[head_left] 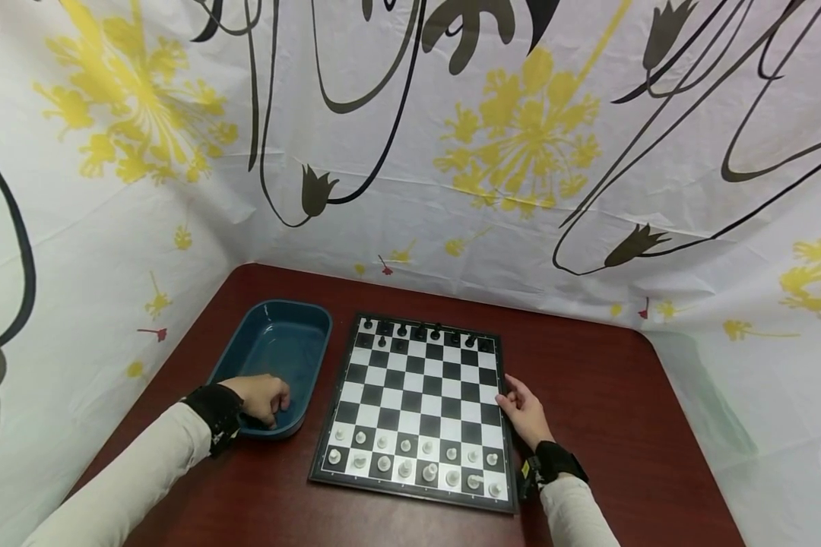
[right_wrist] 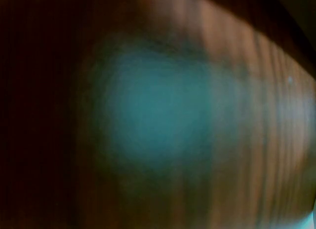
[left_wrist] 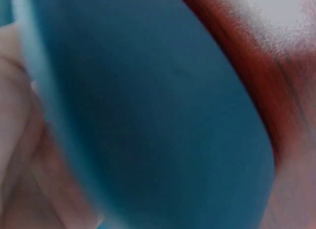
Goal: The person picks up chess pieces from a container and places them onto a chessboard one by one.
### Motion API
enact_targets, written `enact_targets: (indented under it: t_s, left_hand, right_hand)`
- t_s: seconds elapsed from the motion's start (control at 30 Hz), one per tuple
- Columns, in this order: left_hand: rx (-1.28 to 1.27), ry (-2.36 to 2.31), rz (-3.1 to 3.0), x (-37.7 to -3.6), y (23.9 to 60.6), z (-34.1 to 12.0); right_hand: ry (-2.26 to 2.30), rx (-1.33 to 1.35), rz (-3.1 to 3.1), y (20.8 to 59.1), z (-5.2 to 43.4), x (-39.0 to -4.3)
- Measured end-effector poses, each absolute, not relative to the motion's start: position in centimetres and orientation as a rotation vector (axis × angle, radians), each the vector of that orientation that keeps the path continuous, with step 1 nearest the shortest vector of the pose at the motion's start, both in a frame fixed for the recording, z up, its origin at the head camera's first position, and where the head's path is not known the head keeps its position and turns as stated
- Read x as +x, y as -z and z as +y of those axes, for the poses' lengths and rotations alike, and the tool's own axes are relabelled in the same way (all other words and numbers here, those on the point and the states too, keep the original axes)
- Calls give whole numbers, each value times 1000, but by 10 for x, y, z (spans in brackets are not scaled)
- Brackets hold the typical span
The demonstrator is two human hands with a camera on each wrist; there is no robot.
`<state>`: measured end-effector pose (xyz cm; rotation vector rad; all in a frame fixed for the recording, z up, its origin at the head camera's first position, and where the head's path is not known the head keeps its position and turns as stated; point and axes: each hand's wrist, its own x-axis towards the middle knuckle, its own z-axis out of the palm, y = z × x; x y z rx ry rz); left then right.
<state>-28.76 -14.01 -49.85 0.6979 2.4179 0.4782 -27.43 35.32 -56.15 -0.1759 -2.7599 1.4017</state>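
Observation:
My left hand (head_left: 260, 396) reaches down inside the blue tray (head_left: 260, 310), near its front end, with fingers bent. In the left wrist view, the tray's wall (left_wrist: 163, 110) covers much of the scene and part of the hand (left_wrist: 24, 155) appears behind its rim. Whether those fingers hold anything is hidden. My right hand (head_left: 528, 416) rests at the right edge of the chessboard (head_left: 420, 380), its thumb on the border and its other fingers stretched alongside. White chess pieces (head_left: 405, 469) stand in two rows at the near side. Black chess pieces (head_left: 420, 332) line the far side.
The board and tray sit side by side on a reddish-brown table (head_left: 609, 395). A patterned white cloth (head_left: 410, 152) hangs behind and at both sides. In the blurred right wrist view, the wood surface (right_wrist: 237, 115) carries a bluish reflection.

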Motion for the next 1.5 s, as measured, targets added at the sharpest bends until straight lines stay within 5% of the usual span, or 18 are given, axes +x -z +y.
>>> enact_targets:
  t_s: [0.47, 1.0, 1.5]
  left_hand:
    - [836, -469, 2564, -296, 502, -138]
    - [813, -558, 2688, -330, 465, -151]
    - [696, -553, 2815, -362, 452, -104]
  right_hand:
    - [-1404, -179, -2775, 562, 354, -275]
    - [-1412, -180, -2765, 562, 353, -275]
    - [-1431, -131, -2709, 561, 352, -272]
